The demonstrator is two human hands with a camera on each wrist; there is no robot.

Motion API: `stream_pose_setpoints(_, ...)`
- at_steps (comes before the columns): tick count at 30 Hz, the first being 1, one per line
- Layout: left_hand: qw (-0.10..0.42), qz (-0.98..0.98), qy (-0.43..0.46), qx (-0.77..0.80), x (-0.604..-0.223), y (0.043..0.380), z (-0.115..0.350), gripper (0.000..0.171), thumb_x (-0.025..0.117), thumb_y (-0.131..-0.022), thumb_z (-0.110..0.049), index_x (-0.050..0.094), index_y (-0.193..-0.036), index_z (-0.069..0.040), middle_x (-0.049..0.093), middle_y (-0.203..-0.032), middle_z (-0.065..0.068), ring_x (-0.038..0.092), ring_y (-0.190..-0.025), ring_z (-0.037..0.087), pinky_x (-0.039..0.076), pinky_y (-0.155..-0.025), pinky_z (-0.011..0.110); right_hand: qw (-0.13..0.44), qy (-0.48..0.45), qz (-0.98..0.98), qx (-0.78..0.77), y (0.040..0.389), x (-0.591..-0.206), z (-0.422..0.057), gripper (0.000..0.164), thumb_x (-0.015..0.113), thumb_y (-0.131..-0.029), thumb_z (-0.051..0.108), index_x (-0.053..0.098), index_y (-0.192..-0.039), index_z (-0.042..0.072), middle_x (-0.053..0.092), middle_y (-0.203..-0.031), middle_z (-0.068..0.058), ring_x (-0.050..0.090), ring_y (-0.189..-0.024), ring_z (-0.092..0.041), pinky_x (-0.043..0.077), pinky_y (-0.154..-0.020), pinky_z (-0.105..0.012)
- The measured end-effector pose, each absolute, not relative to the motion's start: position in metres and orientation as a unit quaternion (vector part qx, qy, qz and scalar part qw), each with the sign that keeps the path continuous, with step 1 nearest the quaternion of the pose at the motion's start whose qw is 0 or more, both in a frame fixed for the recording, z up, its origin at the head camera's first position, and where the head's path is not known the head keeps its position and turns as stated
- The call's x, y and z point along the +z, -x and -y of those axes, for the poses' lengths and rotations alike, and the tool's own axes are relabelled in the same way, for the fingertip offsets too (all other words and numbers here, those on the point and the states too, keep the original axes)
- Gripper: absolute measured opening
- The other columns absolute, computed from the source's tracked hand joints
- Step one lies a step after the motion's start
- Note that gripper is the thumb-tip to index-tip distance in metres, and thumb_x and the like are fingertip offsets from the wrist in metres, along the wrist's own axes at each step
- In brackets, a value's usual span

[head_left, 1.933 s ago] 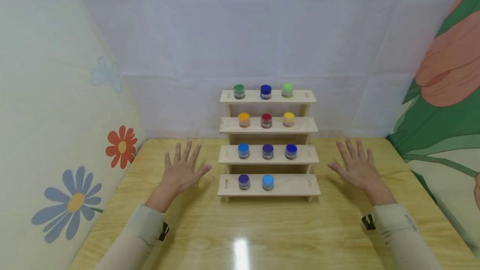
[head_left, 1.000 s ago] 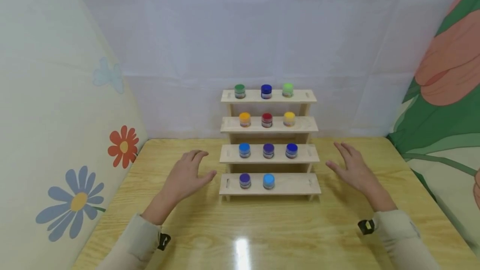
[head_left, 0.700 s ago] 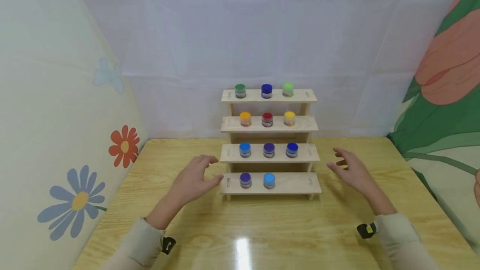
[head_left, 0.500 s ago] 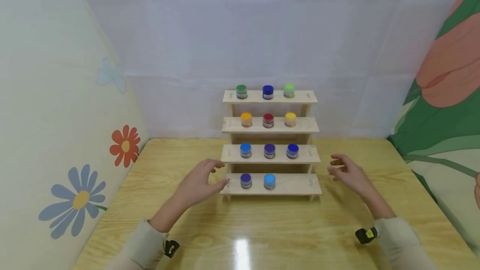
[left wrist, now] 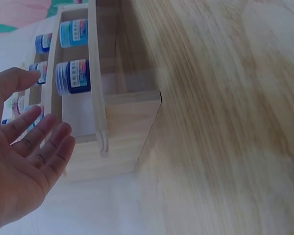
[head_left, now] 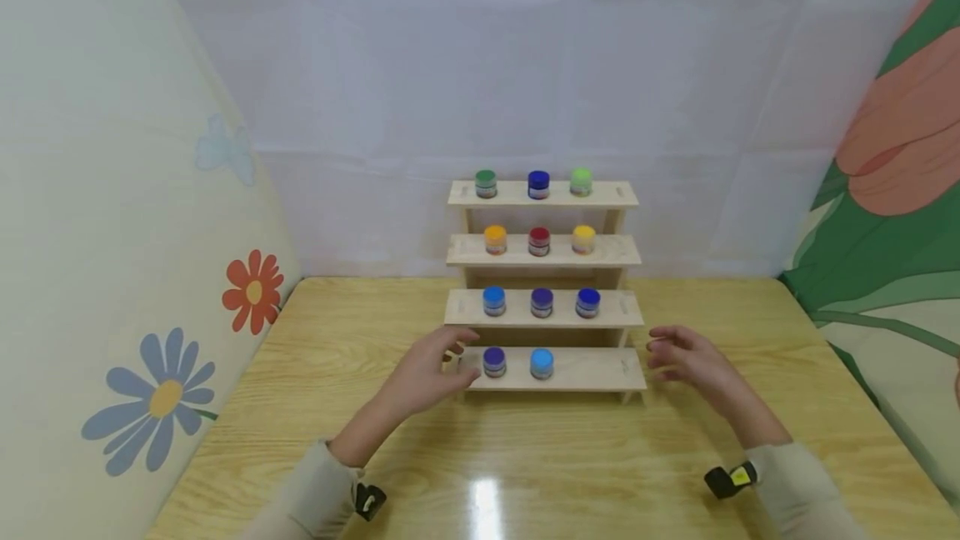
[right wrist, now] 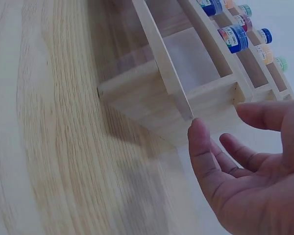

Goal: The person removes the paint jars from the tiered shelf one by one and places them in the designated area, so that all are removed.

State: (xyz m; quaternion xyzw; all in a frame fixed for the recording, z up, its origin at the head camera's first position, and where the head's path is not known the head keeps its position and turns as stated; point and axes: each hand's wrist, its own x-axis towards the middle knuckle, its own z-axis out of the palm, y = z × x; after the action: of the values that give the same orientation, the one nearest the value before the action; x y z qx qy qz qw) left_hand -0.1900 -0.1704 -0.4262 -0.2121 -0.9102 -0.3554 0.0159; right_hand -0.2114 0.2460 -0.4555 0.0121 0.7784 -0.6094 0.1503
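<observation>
A wooden shelf rack with four stepped tiers [head_left: 585, 373] carries small paint jars. On its lowest tier stand a purple-lidded paint jar [head_left: 494, 362] and a light-blue-lidded paint jar [head_left: 542, 364]. My left hand [head_left: 425, 372] is at that tier's left end, thumb and fingers apart, just left of the purple-lidded jar. Nothing is between its fingers in the left wrist view, where a dark blue jar [left wrist: 73, 77] is nearest. Off the rack's right end, my right hand [head_left: 693, 365] has loosely bent fingers and holds nothing; the right wrist view shows it beside the tier ends [right wrist: 174, 83].
Higher tiers hold several more jars, such as a red-lidded jar [head_left: 538, 242] and a green-lidded jar [head_left: 486, 184]. The rack stands on a wood-grain table [head_left: 570, 465] before a white cloth backdrop [head_left: 390, 90]. Flower-printed panels flank both sides.
Both hands began spread flat on either side of the rack. The left has moved right to the lowest tier; the right has drawn slightly inward, its fingers now bent. The jars stand as before.
</observation>
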Motion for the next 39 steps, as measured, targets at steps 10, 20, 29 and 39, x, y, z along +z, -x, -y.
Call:
stream_pose_setpoints(10, -0.010, 0.899, 0.165, -0.405, -0.435, 0.194, 0.155, 0.043, 0.081, -0.086, -0.016, 0.067, -0.126, -0.008, 0.068, -0.124, 0.005, 0.063, -0.114, 0.026, 0.055, -0.099, 0.047, 0.168, -0.021, -0.745, -0.645, 0.208, -0.458, -0.242, 0.054, 0.053, -0.105, 0.017, 0.033, -0.148, -0.010, 0.053, -0.136, -0.025, 0.064, -0.101, -0.016, 0.059, -0.090, -0.033)
stream_pose_setpoints(20, 0.004, 0.888, 0.170, -0.428, -0.441, 0.198, 0.146, 0.043, 0.084, -0.082, -0.012, 0.069, -0.122, -0.005, 0.069, -0.122, 0.010, 0.064, -0.115, 0.029, 0.054, -0.102, 0.045, 0.177, -0.027, -0.730, -0.659, 0.208, -0.462, -0.238, 0.053, 0.054, -0.103, 0.011, 0.035, -0.146, -0.012, 0.059, -0.126, -0.017, 0.065, -0.094, -0.015, 0.061, -0.082, -0.030)
stream_pose_setpoints(29, -0.004, 0.891, 0.152, -0.427, -0.447, 0.202, 0.143, 0.040, 0.084, -0.082, -0.011, 0.070, -0.120, -0.008, 0.068, -0.121, 0.009, 0.063, -0.115, 0.028, 0.053, -0.102, 0.045, 0.195, -0.025, -0.721, -0.664, 0.208, -0.464, -0.236, 0.056, 0.056, -0.103, 0.016, 0.035, -0.146, -0.013, 0.062, -0.110, -0.007, 0.064, -0.092, -0.015, 0.060, -0.080, -0.029)
stream_pose_setpoints(39, -0.021, 0.889, 0.142, -0.435, -0.451, 0.204, 0.141, 0.034, 0.083, -0.084, -0.010, 0.071, -0.115, -0.009, 0.068, -0.117, 0.009, 0.064, -0.111, 0.028, 0.055, -0.098, 0.045, 0.205, -0.033, -0.711, -0.672, 0.210, -0.468, -0.234, 0.056, 0.057, -0.101, 0.015, 0.035, -0.144, -0.013, 0.065, -0.104, -0.002, 0.064, -0.089, -0.014, 0.059, -0.078, -0.029)
